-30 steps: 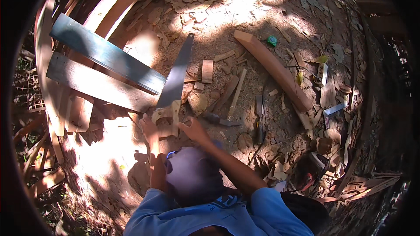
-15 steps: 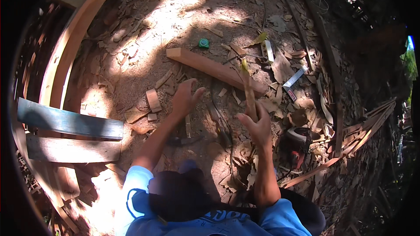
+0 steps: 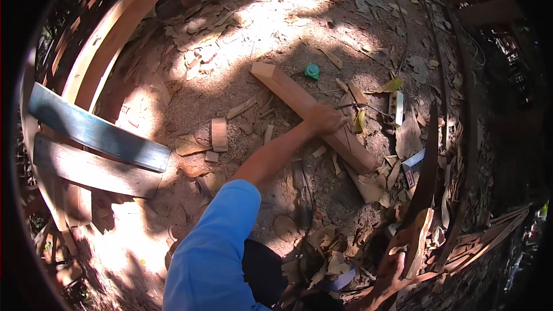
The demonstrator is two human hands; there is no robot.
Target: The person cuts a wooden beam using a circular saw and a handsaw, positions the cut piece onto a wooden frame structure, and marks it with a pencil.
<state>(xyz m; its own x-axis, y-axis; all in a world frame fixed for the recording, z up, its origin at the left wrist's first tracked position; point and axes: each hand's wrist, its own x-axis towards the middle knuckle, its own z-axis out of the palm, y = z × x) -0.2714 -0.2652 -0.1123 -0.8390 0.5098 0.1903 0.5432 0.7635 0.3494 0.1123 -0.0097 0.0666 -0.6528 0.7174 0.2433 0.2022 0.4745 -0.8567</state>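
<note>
In the head view, the left hand [image 3: 324, 121] is curling over the middle of a wooden beam [image 3: 294, 95], which is lying aslant on the ground [image 3: 190, 98] in the centre; whether it is gripping or only pressing, I cannot tell. At near right, the right hand [image 3: 393, 266] is grasping the handle of a saw [image 3: 425, 181], whose dark blade is pointing to the far side. A green tape measure [image 3: 311, 71] is lying just beyond the beam, and a small wood block [image 3: 219, 134] is sitting to its left. Two boards [image 3: 101, 129] are resting at far left.
</note>
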